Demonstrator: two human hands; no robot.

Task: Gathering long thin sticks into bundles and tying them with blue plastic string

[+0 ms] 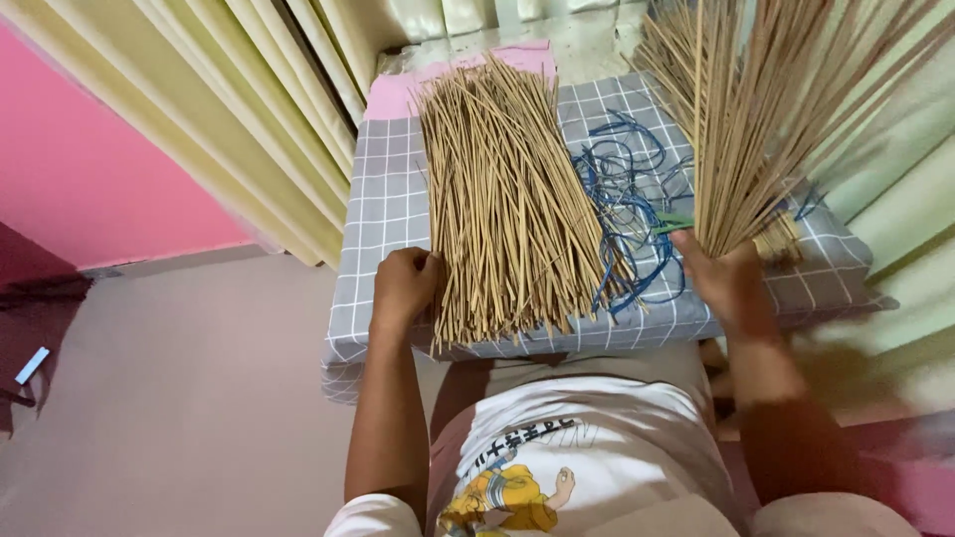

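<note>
Tan sticks point(507, 199) heaped loose on checked cushion point(388, 209), left hand point(406, 283) curled at heap's edge, right hand point(724, 278) gripping upright bundle point(766, 109), most still ungathered.

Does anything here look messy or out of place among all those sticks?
Mostly tidy. The pile of thin sticks lies roughly aligned on the checked cushion, under the left hand. The right hand grips a bunch of sticks fanning upward. Only the blue strings look odd: a loose tangle between them.
</note>
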